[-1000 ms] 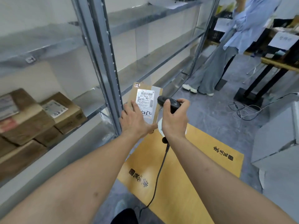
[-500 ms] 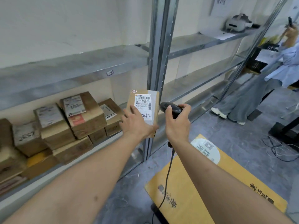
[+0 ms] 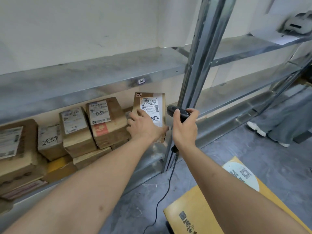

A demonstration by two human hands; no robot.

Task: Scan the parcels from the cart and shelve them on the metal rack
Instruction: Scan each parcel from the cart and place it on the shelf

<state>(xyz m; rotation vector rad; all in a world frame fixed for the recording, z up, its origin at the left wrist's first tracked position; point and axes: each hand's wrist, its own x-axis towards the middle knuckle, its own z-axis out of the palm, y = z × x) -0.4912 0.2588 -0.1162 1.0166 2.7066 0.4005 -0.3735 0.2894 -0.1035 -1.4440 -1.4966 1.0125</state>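
Many boxes (image 3: 104, 122) are already stacked on the rack (image 3: 94, 76); one more box (image 3: 150, 105) is held upright by the left hand (image 3: 143, 127) beside them, the scanner (image 3: 179, 113) gripped in the right hand (image 3: 184, 129)

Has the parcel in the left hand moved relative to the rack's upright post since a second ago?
Yes. The parcel has moved left of the upright post, toward the stacked boxes.

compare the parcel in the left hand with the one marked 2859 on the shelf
The held parcel stands upright, gripped by the left hand; the 2859 parcel lies in the stack. The held parcel's printed label is sharp; the 2859 parcel shows handwritten digits. Both are brown cardboard.
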